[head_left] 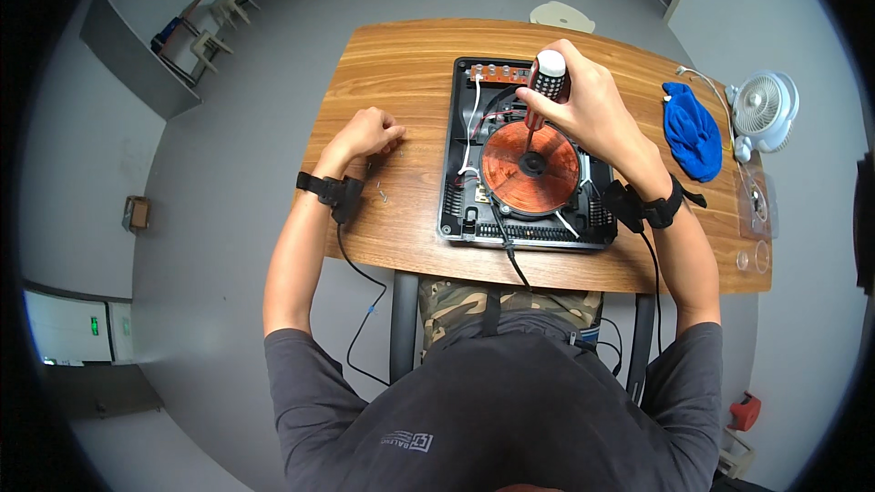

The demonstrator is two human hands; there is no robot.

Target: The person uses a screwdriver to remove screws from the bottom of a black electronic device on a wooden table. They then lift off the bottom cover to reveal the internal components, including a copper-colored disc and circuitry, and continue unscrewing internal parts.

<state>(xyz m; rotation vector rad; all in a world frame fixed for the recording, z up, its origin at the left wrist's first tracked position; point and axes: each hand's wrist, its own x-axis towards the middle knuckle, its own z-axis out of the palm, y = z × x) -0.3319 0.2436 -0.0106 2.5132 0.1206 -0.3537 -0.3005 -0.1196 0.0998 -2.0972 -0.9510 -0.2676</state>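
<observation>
An opened induction cooker base (456, 137), a black tray with its inside parts showing, lies on the table in front of me. Its round copper coil (510, 159) has a dark hub (532, 163) in the middle. My right hand (592, 109) is wrapped round a screwdriver (544, 87) with a white-capped, dark and red handle. The screwdriver's shaft points down and its tip reaches the hub. My left hand (367, 134) rests on the table left of the cooker, fingers curled together; anything inside them is hidden. Small screws (383, 193) lie on the wood near that wrist.
An orange circuit strip (497, 74) sits along the tray's far edge, and a black cable (512, 255) hangs over the near table edge. At the right lie a blue cloth (693, 132), a white fan (764, 109) and a clear plastic tray (758, 202).
</observation>
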